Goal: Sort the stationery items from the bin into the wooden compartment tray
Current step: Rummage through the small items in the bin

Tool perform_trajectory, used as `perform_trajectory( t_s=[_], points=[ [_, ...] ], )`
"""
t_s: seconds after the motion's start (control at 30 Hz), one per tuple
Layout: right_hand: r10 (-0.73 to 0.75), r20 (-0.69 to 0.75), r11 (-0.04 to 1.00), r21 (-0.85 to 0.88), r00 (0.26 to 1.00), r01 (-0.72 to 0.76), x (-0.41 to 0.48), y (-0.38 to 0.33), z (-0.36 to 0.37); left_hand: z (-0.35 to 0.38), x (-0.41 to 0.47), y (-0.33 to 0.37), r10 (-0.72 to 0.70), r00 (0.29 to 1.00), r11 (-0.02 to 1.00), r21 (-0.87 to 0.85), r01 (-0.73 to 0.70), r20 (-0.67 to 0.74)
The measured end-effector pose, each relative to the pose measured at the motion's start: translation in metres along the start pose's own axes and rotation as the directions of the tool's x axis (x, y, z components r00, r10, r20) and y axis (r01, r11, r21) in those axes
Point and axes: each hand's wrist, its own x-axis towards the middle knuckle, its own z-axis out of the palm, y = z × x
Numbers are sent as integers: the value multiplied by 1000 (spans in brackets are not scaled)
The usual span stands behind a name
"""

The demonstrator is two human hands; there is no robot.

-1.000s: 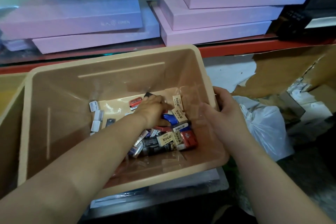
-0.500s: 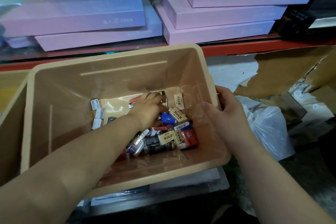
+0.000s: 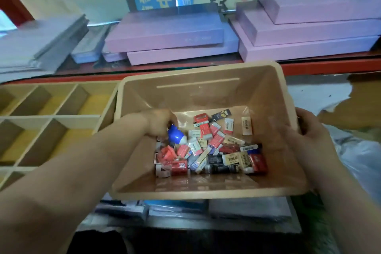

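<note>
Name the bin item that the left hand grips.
The rounded blue piece with a white end, in the left hand; the others are flat packets lying loose.

We've got the bin dead ahead, packets heaped on its floor, our left hand round a bottle inside it, our right hand on its right rim. The tray sits right up against its left side, with flat boxes on the shelf behind.
</note>
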Motion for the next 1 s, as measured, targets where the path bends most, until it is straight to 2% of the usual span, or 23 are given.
perform_trajectory(
  t_s=[0.1,0.17,0.33,0.43,0.5,0.63,0.77,0.9,1.0],
  points=[
    [-10,-5,1000,-25,1000,10,-1,0,-1,8,-8,-4,-120,988,976,192,100,96],
    [-10,-1,1000,-21,1000,10,-1,1,-1,9,-9,4,-110,989,985,141,97,94],
    [35,-11,999,22,999,-35,0,2,0,28,4,25,21,1000,994,-109,-20,8],
    [34,-10,999,42,999,-34,1,3,0,50,13,36,19,999,998,-57,-18,32],
    [30,-8,998,53,1000,-30,3,4,1,59,17,42,42,999,999,15,-42,-19],
    [27,-1,998,55,1000,-27,4,6,0,59,24,42,-1,997,1000,3,1,-79],
    [7,1,999,37,1000,-7,6,7,0,60,24,38,-1,999,994,109,6,-52],
    [6,1,999,36,1000,-6,7,9,0,63,29,36,-21,996,996,-87,13,-87],
    [12,6,999,42,1000,-13,6,9,0,64,35,35,-62,994,955,-293,34,-87]
  ],
)
